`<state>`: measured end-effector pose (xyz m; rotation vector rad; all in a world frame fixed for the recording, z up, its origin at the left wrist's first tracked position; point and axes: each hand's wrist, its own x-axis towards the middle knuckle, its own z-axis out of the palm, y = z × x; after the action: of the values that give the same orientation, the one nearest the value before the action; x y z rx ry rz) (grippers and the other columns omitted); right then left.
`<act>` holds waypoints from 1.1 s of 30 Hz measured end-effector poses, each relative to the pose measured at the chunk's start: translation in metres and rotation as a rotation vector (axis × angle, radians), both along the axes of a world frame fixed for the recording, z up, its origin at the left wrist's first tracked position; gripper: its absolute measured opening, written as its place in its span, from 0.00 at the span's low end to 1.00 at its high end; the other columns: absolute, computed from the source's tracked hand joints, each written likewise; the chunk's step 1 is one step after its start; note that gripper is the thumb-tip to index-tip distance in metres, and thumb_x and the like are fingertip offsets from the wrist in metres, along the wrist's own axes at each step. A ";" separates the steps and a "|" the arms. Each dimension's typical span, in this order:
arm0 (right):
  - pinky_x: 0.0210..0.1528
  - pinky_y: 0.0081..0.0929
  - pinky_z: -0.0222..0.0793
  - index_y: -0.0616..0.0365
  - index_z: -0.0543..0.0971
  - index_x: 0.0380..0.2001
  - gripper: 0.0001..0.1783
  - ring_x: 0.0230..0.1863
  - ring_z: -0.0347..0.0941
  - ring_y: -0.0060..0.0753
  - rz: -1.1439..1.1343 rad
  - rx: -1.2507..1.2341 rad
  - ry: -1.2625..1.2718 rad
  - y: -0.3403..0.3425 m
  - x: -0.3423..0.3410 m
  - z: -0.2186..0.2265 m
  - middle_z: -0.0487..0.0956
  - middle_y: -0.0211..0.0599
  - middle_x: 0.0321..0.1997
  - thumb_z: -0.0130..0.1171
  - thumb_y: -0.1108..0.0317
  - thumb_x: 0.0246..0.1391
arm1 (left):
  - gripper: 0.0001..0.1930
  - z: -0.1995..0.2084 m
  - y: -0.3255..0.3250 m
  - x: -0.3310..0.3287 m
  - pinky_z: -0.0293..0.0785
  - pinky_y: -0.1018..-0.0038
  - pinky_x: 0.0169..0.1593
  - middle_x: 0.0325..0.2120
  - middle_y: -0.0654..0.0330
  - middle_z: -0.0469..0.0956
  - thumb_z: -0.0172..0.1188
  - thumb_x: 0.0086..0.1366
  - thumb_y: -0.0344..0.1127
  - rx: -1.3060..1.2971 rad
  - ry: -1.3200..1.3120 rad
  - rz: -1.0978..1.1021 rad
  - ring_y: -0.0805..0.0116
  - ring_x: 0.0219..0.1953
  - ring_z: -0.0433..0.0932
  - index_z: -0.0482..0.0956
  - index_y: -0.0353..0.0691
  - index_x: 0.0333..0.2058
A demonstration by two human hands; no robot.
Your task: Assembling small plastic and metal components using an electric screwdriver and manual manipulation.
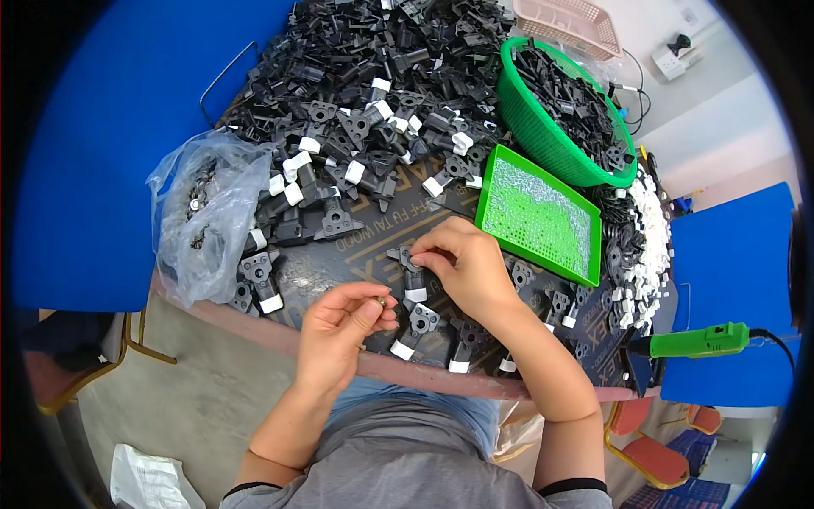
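My left hand [343, 327] is raised near the table's front edge, thumb and fingers pinched on a small metal piece [381, 301]. Farther right, my right hand [462, 263] has its fingertips pressed together at the winged head of a black plastic part [413, 276] with a white cap. Whatever sits between those fingertips is hidden. Just below lies another white-capped black part [417, 327], its round hole facing up. Several more of these parts, such as one black part [463, 343], form a row along the front edge.
A large heap of black parts [381, 51] covers the back. At the left is a clear plastic bag [208, 212] of small metal pieces. A green tray [596, 254] holds small shiny pieces; a green basket [517, 93] stands behind it. White caps [649, 246] and a green electric screwdriver [699, 341] are at the right.
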<state>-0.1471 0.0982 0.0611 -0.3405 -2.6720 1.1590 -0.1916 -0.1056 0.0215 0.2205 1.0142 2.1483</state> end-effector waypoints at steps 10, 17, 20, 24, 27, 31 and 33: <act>0.41 0.26 0.71 0.57 0.86 0.38 0.17 0.39 0.76 0.31 0.200 -0.139 0.203 -0.024 0.045 0.051 0.80 0.35 0.40 0.75 0.75 0.41 | 0.08 0.007 0.007 0.019 0.81 0.70 0.49 0.41 0.55 0.82 0.60 0.69 0.27 0.257 -0.262 -0.175 0.67 0.42 0.82 0.76 0.37 0.45; 0.40 0.28 0.70 0.56 0.86 0.36 0.15 0.38 0.76 0.34 0.171 -0.044 0.357 -0.020 0.066 0.038 0.81 0.34 0.39 0.75 0.73 0.41 | 0.06 0.015 0.018 0.029 0.79 0.71 0.52 0.42 0.57 0.82 0.62 0.68 0.25 0.224 -0.324 -0.217 0.67 0.46 0.81 0.77 0.38 0.42; 0.40 0.30 0.71 0.57 0.85 0.35 0.14 0.37 0.76 0.36 0.186 0.047 0.393 -0.016 0.072 0.038 0.81 0.34 0.39 0.74 0.74 0.40 | 0.07 0.020 0.018 0.032 0.80 0.73 0.51 0.41 0.56 0.82 0.62 0.67 0.24 0.102 -0.125 -0.183 0.68 0.45 0.82 0.78 0.34 0.43; 0.39 0.31 0.73 0.58 0.83 0.34 0.15 0.38 0.76 0.38 0.230 0.252 0.427 -0.012 0.079 0.045 0.81 0.34 0.37 0.74 0.73 0.39 | 0.09 0.037 0.017 0.032 0.81 0.74 0.49 0.41 0.52 0.83 0.64 0.65 0.22 -0.062 0.105 -0.213 0.67 0.44 0.83 0.79 0.29 0.44; 0.38 0.31 0.75 0.58 0.83 0.34 0.14 0.38 0.77 0.39 0.226 0.289 0.462 -0.013 0.081 0.046 0.81 0.35 0.37 0.73 0.73 0.39 | 0.10 0.036 0.018 0.033 0.81 0.73 0.49 0.41 0.51 0.83 0.64 0.65 0.22 -0.067 0.147 -0.238 0.66 0.44 0.83 0.79 0.29 0.44; 0.36 0.29 0.75 0.58 0.84 0.34 0.13 0.36 0.78 0.38 0.201 0.292 0.512 -0.014 0.085 0.042 0.81 0.35 0.37 0.71 0.74 0.40 | 0.09 0.033 0.020 0.033 0.82 0.71 0.50 0.41 0.50 0.84 0.63 0.65 0.22 -0.011 0.066 -0.235 0.65 0.43 0.84 0.80 0.29 0.44; 0.36 0.29 0.75 0.58 0.85 0.35 0.12 0.35 0.78 0.37 0.193 0.248 0.534 -0.013 0.086 0.041 0.81 0.34 0.36 0.69 0.76 0.42 | 0.09 0.033 0.022 0.034 0.82 0.68 0.51 0.41 0.49 0.83 0.62 0.66 0.22 0.082 -0.077 -0.227 0.63 0.43 0.84 0.80 0.29 0.44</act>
<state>-0.0609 0.0848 0.1018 0.2429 -2.3584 0.8015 -0.1572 -0.0832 0.0547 0.2756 0.8175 1.9779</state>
